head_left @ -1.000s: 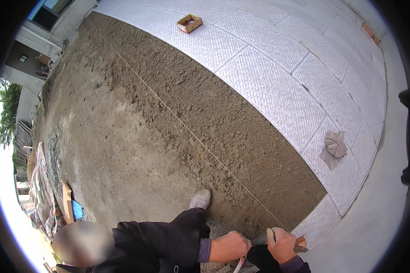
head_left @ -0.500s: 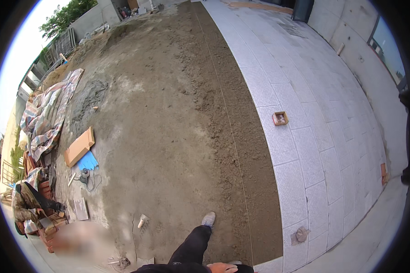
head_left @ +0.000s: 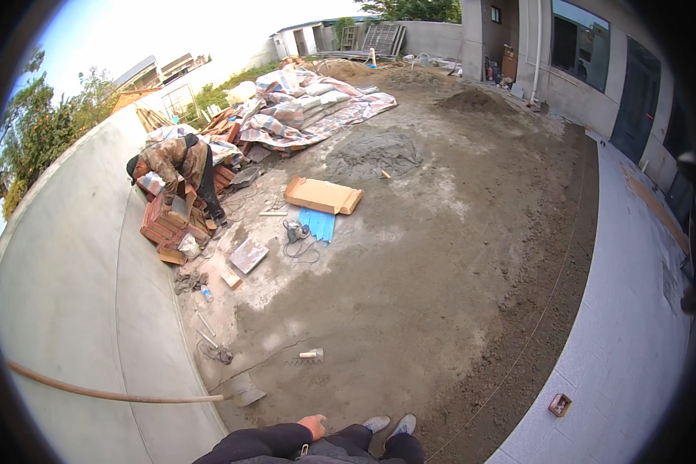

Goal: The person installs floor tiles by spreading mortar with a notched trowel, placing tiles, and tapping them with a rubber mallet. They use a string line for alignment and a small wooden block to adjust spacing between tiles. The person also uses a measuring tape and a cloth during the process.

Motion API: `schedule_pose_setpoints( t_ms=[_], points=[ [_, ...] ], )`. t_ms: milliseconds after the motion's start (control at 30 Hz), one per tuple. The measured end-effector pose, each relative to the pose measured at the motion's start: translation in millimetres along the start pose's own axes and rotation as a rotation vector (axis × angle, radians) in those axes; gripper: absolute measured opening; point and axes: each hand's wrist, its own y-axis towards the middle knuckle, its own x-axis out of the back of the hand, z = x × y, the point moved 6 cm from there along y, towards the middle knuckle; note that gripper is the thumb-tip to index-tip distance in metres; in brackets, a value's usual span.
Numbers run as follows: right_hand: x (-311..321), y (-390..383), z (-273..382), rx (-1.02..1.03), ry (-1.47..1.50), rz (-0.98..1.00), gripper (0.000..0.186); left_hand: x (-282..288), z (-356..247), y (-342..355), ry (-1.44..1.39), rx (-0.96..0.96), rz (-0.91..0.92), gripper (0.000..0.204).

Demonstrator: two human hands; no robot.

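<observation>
My left hand (head_left: 313,426) hangs at the lower edge, below a dark sleeve and just left of my shoes. Its fingers are partly visible, the thumb seems apart, and nothing shows in the hand. My right hand is out of sight. Closest to the left hand is a shovel (head_left: 243,390), its blade on the ground and its long wooden handle (head_left: 116,393) reaching left across the pale wall. Farther ahead, a notched trowel (head_left: 311,354) with a light handle lies on the packed mortar bed (head_left: 394,325).
A person (head_left: 179,166) in camouflage bends over stacked red bricks (head_left: 162,224) at left. Beyond lie a cardboard box (head_left: 323,196), blue sheet (head_left: 317,224), corded power tool (head_left: 295,232) and striped tarp (head_left: 309,108). A string line (head_left: 545,321) runs beside pale paving (head_left: 595,348), where a small box (head_left: 560,404) sits.
My view has swung left, bringing in the stooping person, the wall and the shovel. The paving has shifted toward the right rim. Both shoes now show side by side.
</observation>
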Motion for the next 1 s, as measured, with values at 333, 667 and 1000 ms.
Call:
schedule_pose_setpoints(
  t_ms=[333,667,1000],
  points=[
    [-96,242,71,-0.375,-0.057,0.584,0.042,-100,70,-86,-0.411,0.549,-0.162,0.032],
    [-117,282,178,-0.261,-0.16,0.598,0.049,-93,127,-52,-0.513,0.464,-0.248,0.03],
    [-76,294,324,0.226,-0.239,0.611,0.045,-61,101,-9,-0.49,-0.001,0.085,0.047]
  ],
)
